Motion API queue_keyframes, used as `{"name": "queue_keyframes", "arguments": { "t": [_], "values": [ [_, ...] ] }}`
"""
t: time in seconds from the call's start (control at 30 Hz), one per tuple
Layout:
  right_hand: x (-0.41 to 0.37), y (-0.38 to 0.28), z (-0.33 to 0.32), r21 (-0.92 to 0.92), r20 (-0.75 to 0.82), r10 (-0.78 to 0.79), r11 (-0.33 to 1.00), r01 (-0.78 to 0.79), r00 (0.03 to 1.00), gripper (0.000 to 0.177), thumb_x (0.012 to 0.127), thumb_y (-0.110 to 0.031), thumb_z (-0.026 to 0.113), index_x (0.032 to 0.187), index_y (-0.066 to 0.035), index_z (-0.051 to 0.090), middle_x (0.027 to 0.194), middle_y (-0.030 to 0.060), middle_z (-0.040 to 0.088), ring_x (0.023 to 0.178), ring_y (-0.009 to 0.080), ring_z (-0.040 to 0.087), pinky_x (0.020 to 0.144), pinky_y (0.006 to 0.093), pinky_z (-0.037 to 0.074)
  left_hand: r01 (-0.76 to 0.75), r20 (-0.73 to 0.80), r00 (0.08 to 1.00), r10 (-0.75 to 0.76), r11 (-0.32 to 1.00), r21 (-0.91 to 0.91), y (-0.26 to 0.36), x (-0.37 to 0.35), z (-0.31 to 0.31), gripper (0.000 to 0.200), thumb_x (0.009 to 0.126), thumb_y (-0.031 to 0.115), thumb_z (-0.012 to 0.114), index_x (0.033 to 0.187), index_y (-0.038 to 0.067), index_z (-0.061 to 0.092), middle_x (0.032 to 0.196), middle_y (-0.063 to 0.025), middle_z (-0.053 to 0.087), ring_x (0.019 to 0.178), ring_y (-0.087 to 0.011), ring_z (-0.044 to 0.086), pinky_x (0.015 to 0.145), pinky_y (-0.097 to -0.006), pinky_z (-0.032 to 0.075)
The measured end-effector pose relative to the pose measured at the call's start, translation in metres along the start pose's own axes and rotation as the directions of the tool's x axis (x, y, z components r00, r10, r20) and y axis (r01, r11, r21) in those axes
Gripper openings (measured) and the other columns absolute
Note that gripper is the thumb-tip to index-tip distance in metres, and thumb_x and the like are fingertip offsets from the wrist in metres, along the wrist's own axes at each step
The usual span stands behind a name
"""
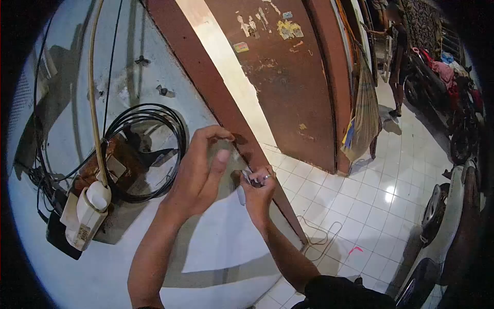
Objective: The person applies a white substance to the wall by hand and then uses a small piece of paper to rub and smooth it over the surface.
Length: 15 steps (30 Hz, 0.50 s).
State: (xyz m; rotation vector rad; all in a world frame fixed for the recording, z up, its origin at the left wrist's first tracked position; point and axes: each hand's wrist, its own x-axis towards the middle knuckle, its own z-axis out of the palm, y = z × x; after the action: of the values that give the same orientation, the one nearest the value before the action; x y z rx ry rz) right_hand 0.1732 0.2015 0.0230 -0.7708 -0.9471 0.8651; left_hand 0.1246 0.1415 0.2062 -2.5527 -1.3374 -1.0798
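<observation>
My left hand (pixel 198 172) is raised in front of the pale wall, beside the brown door frame (pixel 226 103). Its fingers curve forward with the thumb apart, and nothing shows between them. Lower and to the right, my right hand (pixel 259 193) is closed around a small grey-white object (pixel 242 195), mostly hidden by the fingers. It is near the edge of the frame. Left of my left hand, a coil of black cable (pixel 180 131) hangs on the wall. A white plug (pixel 98 195) sits in a white power strip (pixel 82 226) there.
A brown door (pixel 280 77) with worn stickers stands ajar. Beyond it hangs a net-like cloth bag (pixel 363 113). A thin cord (pixel 327 242) lies on the white tiles. Motorcycles (pixel 437 211) line the right side. Another person (pixel 397 56) stands at the far back.
</observation>
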Motion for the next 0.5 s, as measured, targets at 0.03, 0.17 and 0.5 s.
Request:
{"name": "queue_keyframes", "arguments": {
  "t": [0.03, 0.17, 0.5],
  "values": [
    [0.000, -0.001, 0.000, 0.020, -0.004, 0.003, 1.000, -0.003, 1.000, 0.041, 0.070, -0.015, 0.088, 0.071, -0.005, 0.048, 0.089, 0.0095, 0.048, 0.086, 0.0269, 0.048, 0.081, 0.0417, 0.040, -0.002, -0.012, 1.000, 0.001, 0.995, -0.103, -0.003, 0.000, 0.000, 0.042, 0.102, 0.035, 0.039, 0.123, -0.001, 0.045, 0.111, -0.0176, 0.055, 0.109, -0.0270, 0.054, 0.096, -0.0370, 0.039],
    [-0.027, 0.010, -0.006, 0.002, -0.004, -0.042, 0.999, 0.042, 0.999, 0.044, 0.070, -0.019, 0.088, 0.070, -0.005, 0.047, 0.084, 0.0083, 0.048, 0.083, 0.0256, 0.046, 0.080, 0.0420, 0.039, 0.050, -0.072, 0.993, -0.093, 0.885, -0.463, -0.001, 0.004, -0.004, 0.060, 0.101, 0.055, 0.030, 0.118, 0.000, 0.047, 0.105, -0.0123, 0.056, 0.100, -0.0194, 0.053, 0.085, -0.0315, 0.040],
    [0.011, -0.006, 0.006, 0.081, -0.069, -0.113, 0.990, 0.118, 0.991, 0.044, 0.066, -0.024, 0.090, 0.066, -0.007, 0.049, 0.079, 0.0056, 0.048, 0.082, 0.0250, 0.045, 0.077, 0.0387, 0.036, 0.359, 0.952, 0.305, 0.014, 0.924, -0.128, 0.007, -0.016, -0.004, 0.038, 0.097, 0.039, 0.059, 0.086, 0.002, 0.056, 0.075, -0.0049, 0.057, 0.072, -0.0130, 0.057, 0.066, -0.0314, 0.047]
  ]
}}
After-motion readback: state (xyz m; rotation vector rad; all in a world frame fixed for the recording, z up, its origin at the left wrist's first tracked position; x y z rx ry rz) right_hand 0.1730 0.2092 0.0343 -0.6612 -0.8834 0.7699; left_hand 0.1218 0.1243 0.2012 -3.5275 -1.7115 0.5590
